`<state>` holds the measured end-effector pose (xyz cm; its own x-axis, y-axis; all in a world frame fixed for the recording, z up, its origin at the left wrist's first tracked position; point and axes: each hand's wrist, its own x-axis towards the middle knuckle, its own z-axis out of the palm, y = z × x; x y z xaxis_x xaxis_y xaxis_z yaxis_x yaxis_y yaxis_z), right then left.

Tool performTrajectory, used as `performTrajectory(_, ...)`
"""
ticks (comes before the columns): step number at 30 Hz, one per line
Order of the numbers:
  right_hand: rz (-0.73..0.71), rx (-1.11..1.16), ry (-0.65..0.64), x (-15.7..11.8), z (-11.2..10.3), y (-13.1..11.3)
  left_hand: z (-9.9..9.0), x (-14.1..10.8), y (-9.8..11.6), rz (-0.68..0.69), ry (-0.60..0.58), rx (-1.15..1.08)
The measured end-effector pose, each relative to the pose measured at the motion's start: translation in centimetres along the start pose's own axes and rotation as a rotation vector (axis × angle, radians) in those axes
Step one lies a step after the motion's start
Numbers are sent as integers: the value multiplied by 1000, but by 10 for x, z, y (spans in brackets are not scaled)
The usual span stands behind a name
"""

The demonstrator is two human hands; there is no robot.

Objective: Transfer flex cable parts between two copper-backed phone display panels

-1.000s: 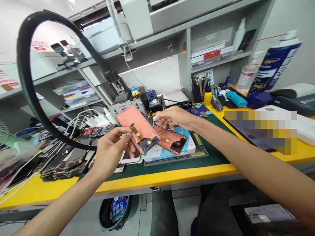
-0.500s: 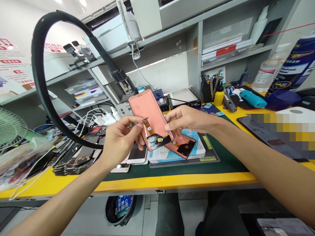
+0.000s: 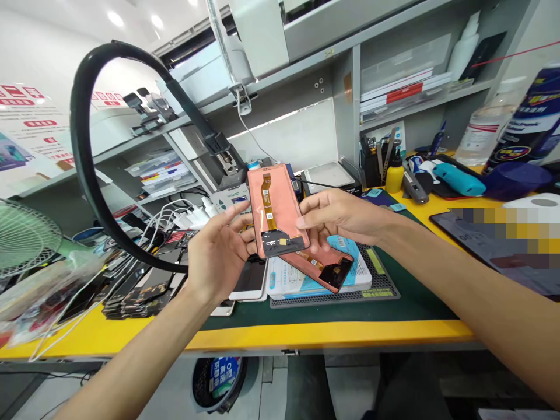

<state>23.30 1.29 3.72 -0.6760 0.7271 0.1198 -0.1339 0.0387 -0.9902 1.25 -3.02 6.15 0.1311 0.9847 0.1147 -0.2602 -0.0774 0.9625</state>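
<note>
A phone screen [image 3: 282,204], its salmon-coloured back facing me, is held up over the bench by my right hand [image 3: 330,219]. The thumb and fingers of that hand grip its right edge. Down its back lies a brown flex cable [image 3: 268,201], ending in a black strip at the bottom. At the left edge is my left hand [image 3: 223,248], fingers apart and thumb lifted off, the fingertips touching or just behind the edge. Below, a second salmon-backed phone screen [image 3: 324,268] rests on a white-and-blue box [image 3: 284,280], partly hidden by the first screen and my right hand.
A black ring-shaped hose [image 3: 81,151] arches at the left, above stacked phone parts [image 3: 140,291] and white cables. A white phone [image 3: 249,283] lies left of the box. On the right are a yellow bottle [image 3: 395,175], a teal tool [image 3: 459,178] and a spray can [image 3: 525,122].
My left thumb and fingers have let go of the flex cable, which now lies flat along the screen's back. The screen has turned more upright, and the view has shifted slightly.
</note>
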Motion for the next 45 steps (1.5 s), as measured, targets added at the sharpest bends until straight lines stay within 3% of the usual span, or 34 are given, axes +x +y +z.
performTrajectory(3,11,-29,28,0,3,0,2,-1,-5,-26,-57,-59)
performTrajectory(9,-20,-64,95,2,7,3,-7,2,-31,201,-77,117)
performTrajectory(13,-18,-113,152,4,9,4,-15,9,-40,266,-131,200)
performTrajectory(25,-1,-280,285,9,2,10,-23,38,-54,163,-189,241)
performTrajectory(31,6,-312,288,13,5,18,-32,38,-59,82,-274,177)
performTrajectory(38,1,-315,326,13,18,18,-40,31,-57,65,-263,157)
performTrajectory(45,31,-199,200,10,23,17,-40,27,-53,137,-184,106)
